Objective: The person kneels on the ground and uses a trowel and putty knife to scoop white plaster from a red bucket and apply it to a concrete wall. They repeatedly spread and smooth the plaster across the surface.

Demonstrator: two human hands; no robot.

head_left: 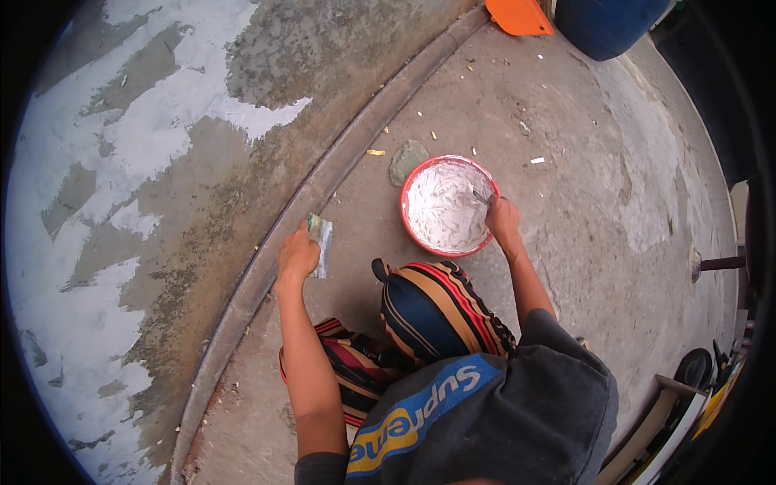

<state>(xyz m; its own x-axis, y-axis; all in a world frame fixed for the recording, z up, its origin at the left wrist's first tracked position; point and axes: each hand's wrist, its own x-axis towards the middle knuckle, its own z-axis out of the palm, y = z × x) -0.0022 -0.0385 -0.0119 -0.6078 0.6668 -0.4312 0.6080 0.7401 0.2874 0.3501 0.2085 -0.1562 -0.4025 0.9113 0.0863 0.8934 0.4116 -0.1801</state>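
Observation:
My left hand [298, 255] is closed around a flat, wide-bladed putty scraper [322, 246] with a bit of green at its top edge. It is held over the floor, close to the foot of the wall. At the right rim of a red bowl [406, 220], my right hand [503, 218] grips a thin metal spatula [480, 196]. The spatula's tip reaches into the white paste [443, 206] that coats the bowl's inside; my fingers hide its handle. The bowl stands on the floor just beyond my knee.
A concrete wall [194, 178], patchily coated white, rises on the left, with a raised ledge [323, 166] along its foot. A flat stone [408, 162] lies beside the bowl. An orange dustpan-like piece [519, 14] and a blue barrel [606, 24] stand far back. Scraps litter the floor.

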